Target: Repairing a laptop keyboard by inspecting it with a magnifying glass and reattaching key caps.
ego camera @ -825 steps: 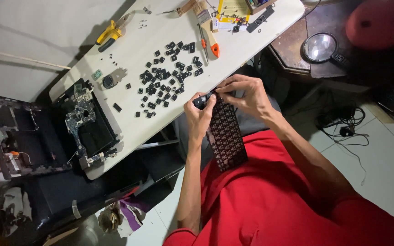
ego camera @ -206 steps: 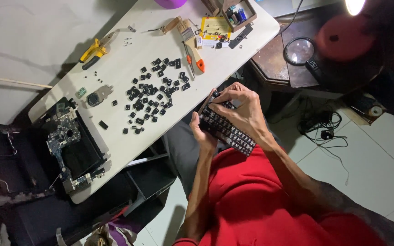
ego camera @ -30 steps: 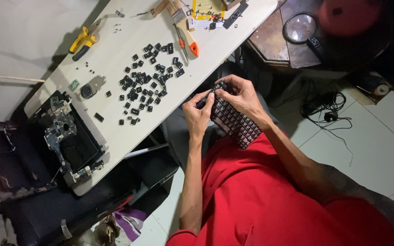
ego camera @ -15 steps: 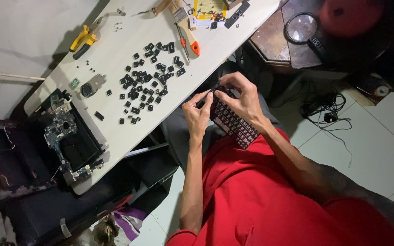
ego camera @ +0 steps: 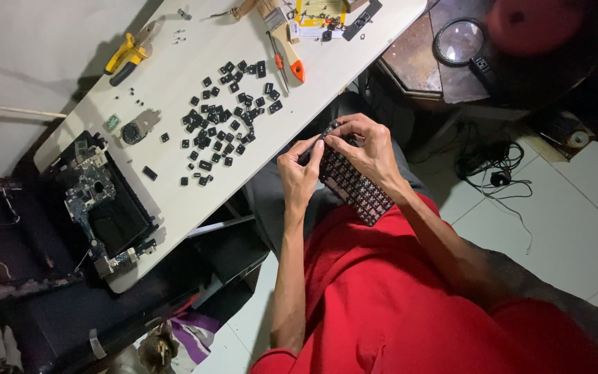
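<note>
A black laptop keyboard [ego camera: 351,185] with its keycaps off rests tilted in my lap, just off the white table [ego camera: 195,181]. My left hand [ego camera: 300,174] grips its near-left edge, fingers curled on the frame. My right hand [ego camera: 366,148] covers its top end, fingertips pinched at the upper corner; I cannot tell whether a keycap is between them. Several loose black keycaps [ego camera: 226,122] lie scattered on the table beyond my hands.
An opened laptop base with bare circuit board [ego camera: 102,205] sits at the table's left end. Yellow-handled pliers [ego camera: 130,52], an orange-handled screwdriver [ego camera: 286,61] and a brush lie at the far side. A magnifying glass [ego camera: 459,41] rests on a dark side table; cables trail on the tiled floor.
The keyboard and both hands have stayed together in my lap over the last second. The keyboard tilted slightly, and the right fingers shifted a little along its top end.
</note>
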